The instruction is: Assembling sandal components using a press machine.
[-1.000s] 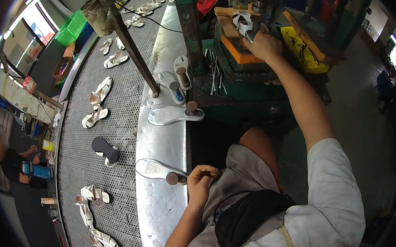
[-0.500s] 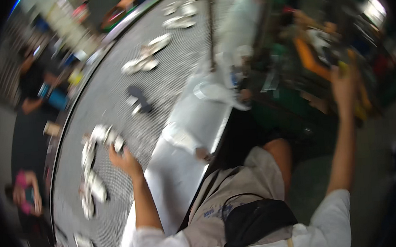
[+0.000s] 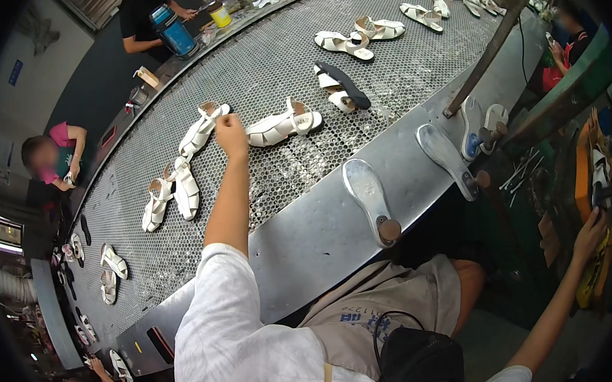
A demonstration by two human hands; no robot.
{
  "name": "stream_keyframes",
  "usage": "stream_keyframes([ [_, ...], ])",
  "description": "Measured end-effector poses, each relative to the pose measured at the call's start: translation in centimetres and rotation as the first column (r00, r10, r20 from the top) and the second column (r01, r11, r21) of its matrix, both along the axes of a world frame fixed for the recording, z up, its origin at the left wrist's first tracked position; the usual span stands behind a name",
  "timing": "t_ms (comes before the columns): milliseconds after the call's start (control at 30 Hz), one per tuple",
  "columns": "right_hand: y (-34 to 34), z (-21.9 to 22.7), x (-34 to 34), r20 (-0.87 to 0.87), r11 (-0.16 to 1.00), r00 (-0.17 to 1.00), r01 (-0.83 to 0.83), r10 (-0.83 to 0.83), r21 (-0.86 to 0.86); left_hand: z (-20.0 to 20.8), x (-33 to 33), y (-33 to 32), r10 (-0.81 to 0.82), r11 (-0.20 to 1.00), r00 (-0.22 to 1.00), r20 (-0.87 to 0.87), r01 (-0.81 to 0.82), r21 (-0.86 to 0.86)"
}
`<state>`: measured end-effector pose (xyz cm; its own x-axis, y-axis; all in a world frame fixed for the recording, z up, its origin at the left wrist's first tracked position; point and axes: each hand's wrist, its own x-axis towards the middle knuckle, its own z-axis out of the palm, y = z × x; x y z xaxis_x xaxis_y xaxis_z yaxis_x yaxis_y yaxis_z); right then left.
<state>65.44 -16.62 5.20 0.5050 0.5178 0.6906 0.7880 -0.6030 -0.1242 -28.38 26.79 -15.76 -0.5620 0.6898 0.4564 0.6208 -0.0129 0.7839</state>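
Observation:
My left hand is closed above the mesh conveyor belt, between two white strappy sandals. One sandal lies to its left; the toe of the other sandal lies at its right side. Its fingertips are hidden, so whether it grips either is unclear. Below are two more white sandals touching each other. At the far right, my right hand curls its fingers at the end of a dark and white piece beside an orange machine part; its hold is partly hidden.
A metal ledge edges the belt, with sole-shaped plates on round knobs. A dark-soled sandal lies tipped over. A slanting rusty rod rises from the ledge. Co-workers sit along the far side.
The view has swung right and become sharper. My left hand has gone from spread fingers to closed near the sandals. My right hand has come lower beside the orange part.

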Motion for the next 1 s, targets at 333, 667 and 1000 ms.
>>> stream_keyframes([
  [333, 0.7, -2.1, -1.2, 0.037, 0.997, 0.999, -0.039, 0.037, 0.072, -4.3, -11.1, 5.3, 0.140, 0.947, 0.740, 0.658, 0.094, -0.307],
  [667, -0.9, -0.2, -1.1, -0.035, 0.994, 0.998, 0.044, -0.047, -0.096, 3.6, -4.9, -3.1, -0.375, 0.911, 0.591, 0.714, 0.094, 0.401],
  [1000, 6.4, 7.5, -4.8, -0.360, 0.955, 0.889, 0.228, -0.283, -0.189, 5.1, -0.4, -15.8, -0.527, 0.664, -0.543, 0.654, 0.219, 0.715],
])
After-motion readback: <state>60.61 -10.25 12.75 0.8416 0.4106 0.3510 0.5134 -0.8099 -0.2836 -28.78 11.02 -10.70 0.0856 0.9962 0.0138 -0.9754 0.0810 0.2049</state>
